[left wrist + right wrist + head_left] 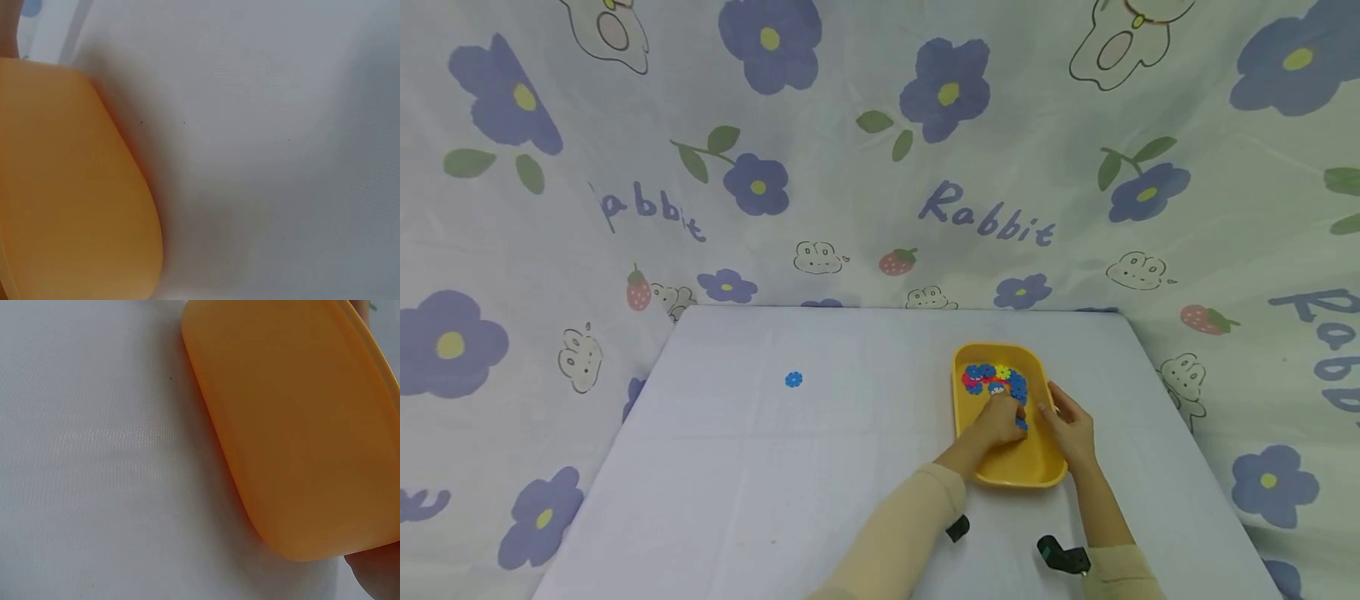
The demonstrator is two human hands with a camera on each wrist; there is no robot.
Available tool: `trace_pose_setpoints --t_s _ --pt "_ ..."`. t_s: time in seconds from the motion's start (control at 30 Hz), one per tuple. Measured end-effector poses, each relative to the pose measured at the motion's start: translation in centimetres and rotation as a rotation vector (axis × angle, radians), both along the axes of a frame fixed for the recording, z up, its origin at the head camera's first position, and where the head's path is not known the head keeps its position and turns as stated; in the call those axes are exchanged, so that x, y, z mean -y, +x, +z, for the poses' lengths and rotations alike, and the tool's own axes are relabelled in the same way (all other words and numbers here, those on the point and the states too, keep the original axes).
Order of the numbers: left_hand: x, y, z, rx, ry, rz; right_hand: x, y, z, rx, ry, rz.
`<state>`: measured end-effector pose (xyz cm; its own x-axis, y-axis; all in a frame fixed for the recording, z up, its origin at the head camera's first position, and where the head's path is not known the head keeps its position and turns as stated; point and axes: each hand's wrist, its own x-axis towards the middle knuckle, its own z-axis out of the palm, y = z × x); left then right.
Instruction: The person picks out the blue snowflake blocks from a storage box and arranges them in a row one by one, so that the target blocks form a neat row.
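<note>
A yellow plastic tray [1011, 467] lies on the right half of the table, with several blue, red and yellow snowflake building discs [1017, 385] gathered mostly at its far end. My left hand [998, 418] reaches over the near-left rim into the tray, fingers bent down among the discs. I cannot tell whether its fingertips pinch one. My right hand [1072, 429] grips the tray's right rim, thumb on the inner side and fingers outside. Both wrist views are largely filled by the tray's outer wall [75, 181]; part of a hand [378, 575] shows low in the right one.
A single blue snowflake disc [793, 379] lies apart on the white tabletop [760, 467], far left of the tray. Black wrist cameras [1062, 557] hang under both forearms. Behind the table and at its sides hangs a flower-and-rabbit printed cloth [850, 200].
</note>
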<state>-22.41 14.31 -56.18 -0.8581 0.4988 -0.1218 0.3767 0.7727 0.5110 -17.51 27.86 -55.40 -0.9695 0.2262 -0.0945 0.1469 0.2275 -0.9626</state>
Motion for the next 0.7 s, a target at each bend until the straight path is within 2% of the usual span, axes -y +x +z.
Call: trace_pose_setpoints --t_s 0.1,0.27,0.4,0.57,0.7 --pt "-0.05 0.2 0.16 -0.009 -0.023 -0.012 -0.02 -0.01 0.02 -0.003 0.003 0.0" --pt "-0.02 0.49 0.5 -0.063 -0.055 -0.058 0.0 -0.03 0.16 0.006 0.005 -0.003" --pt "0.03 0.58 0.63 -0.072 -0.07 -0.086 0.03 -0.02 0.36 0.015 -0.002 0.002" --pt "0.07 0.68 0.76 -0.064 -0.082 -0.101 0.02 -0.02 0.21 0.006 -0.01 0.003" --pt "0.16 0.78 0.84 0.002 -0.009 -0.063 0.06 0.06 0.15 0.007 -0.017 0.003"
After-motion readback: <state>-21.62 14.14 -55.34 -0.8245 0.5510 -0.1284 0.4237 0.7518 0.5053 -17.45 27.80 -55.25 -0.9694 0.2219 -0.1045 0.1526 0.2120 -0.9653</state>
